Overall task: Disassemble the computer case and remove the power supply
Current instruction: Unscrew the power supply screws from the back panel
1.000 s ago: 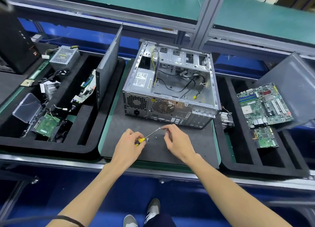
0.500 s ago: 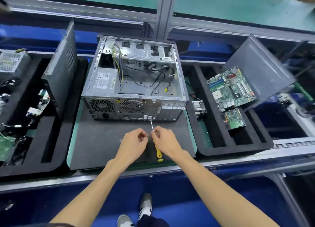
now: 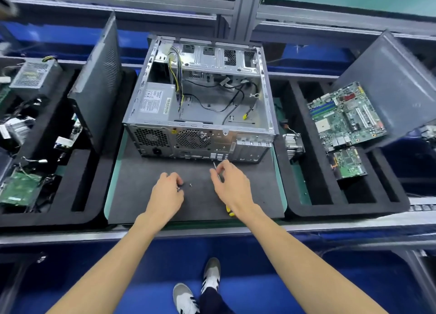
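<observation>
Sitting in the middle of the dark mat [image 3: 141,195] on the worktop is the open computer case [image 3: 200,101]. Its side is off, so the inside is showing. Inside the case, in the near left corner, the grey power supply [image 3: 157,102] is sitting with a bunch of yellow and black wires [image 3: 177,73] coming up from it. One cable with a yellow plug [image 3: 245,116] is lying on the case floor.

Just in front of the case, the right hand [image 3: 232,186] is gripping a screwdriver [image 3: 220,174]; its metal tip is pointing at the back of the case and its yellow handle is peeking out under the wrist. The left hand [image 3: 168,191] is curled with its fingers pinching something small and shiny, maybe screws. One tiny screw [image 3: 190,185] is lying on the mat between the two hands.

Right of the case, a black foam tray [image 3: 306,195] is holding two green boards: a big motherboard [image 3: 346,115] and a small card [image 3: 349,164]. A heat sink [image 3: 292,143] is sitting there too. Left of the case, another foam tray [image 3: 82,214] is holding a second power supply [image 3: 35,75], a leaning grey panel [image 3: 99,77] and one green board [image 3: 20,188].
</observation>
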Demonstrator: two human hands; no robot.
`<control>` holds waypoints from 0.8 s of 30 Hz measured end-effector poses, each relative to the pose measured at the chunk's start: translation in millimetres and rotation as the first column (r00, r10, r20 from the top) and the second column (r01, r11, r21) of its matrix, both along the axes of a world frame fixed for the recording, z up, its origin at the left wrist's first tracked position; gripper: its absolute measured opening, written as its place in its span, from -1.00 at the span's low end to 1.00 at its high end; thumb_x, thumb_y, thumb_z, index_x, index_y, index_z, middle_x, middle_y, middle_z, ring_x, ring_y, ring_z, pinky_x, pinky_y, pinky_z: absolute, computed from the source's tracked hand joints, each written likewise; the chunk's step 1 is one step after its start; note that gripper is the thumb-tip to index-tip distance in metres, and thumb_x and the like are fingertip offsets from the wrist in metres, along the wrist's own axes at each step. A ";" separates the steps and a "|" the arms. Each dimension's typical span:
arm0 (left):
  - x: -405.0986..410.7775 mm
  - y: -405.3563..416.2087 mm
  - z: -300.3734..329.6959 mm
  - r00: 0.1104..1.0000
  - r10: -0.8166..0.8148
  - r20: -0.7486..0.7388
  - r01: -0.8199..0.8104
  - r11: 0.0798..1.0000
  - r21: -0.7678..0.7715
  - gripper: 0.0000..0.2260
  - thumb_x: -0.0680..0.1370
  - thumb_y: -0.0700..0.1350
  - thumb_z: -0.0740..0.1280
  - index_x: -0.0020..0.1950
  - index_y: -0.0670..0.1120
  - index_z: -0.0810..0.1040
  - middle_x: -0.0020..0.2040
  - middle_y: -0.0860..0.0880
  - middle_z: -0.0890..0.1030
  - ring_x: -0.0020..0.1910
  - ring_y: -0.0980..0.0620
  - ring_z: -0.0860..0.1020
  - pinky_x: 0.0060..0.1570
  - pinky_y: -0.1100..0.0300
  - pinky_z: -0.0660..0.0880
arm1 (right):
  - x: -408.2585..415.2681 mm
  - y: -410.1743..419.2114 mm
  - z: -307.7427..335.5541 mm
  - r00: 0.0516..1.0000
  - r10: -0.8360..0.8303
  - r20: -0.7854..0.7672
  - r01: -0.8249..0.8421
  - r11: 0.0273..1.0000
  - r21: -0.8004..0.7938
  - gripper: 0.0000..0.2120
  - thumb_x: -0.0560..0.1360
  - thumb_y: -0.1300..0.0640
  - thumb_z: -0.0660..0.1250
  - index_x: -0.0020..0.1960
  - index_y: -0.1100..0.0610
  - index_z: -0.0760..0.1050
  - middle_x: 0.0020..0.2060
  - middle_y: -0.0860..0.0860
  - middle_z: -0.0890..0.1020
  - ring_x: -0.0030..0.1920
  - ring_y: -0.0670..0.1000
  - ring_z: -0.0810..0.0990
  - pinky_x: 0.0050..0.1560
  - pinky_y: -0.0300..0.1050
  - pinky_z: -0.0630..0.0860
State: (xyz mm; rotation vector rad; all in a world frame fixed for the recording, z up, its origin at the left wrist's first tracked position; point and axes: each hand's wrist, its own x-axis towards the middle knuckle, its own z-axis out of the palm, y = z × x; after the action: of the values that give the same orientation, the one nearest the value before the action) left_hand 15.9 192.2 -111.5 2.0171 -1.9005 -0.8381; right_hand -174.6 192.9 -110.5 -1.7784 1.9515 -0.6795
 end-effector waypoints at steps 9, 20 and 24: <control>-14.9 -17.2 9.3 0.960 -0.070 0.272 0.057 0.997 0.057 -0.89 0.48 -0.22 0.39 -0.02 -0.20 0.56 0.02 -0.21 0.59 -0.02 -0.25 0.59 -0.13 0.05 0.47 | 40.9 5.7 13.9 0.680 -0.241 0.693 0.014 0.949 0.316 -0.76 0.68 0.08 0.20 0.06 0.16 0.60 -0.19 -0.01 0.62 -0.20 -0.09 0.60 -0.22 -0.16 0.61; -9.6 -21.6 13.8 0.987 0.141 0.074 -0.145 0.988 0.053 -0.86 0.43 -0.12 0.50 -0.16 -0.14 0.58 -0.15 -0.10 0.64 -0.15 -0.12 0.60 -0.16 0.13 0.50 | 39.7 10.9 22.5 0.074 -0.593 0.802 0.075 0.805 0.588 -0.57 0.73 -0.01 0.06 0.07 0.23 0.60 -0.04 0.19 0.70 -0.04 0.10 0.71 -0.01 -0.04 0.67; -0.6 -22.6 21.8 0.953 0.277 -0.124 -0.257 0.954 0.154 -0.90 0.41 -0.15 0.50 -0.28 -0.11 0.63 -0.36 -0.05 0.66 -0.29 -0.03 0.66 -0.12 0.13 0.59 | 38.7 7.4 20.8 -0.039 -0.616 0.787 0.067 0.784 0.617 -0.58 0.72 -0.02 0.09 0.08 0.25 0.60 -0.01 0.20 0.70 -0.01 0.11 0.71 -0.03 -0.04 0.66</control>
State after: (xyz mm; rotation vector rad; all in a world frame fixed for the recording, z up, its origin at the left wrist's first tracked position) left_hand 15.2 169.5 -89.7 2.1639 -1.4854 -1.0319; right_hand -135.9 200.3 -89.7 -0.0808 1.2137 -1.1281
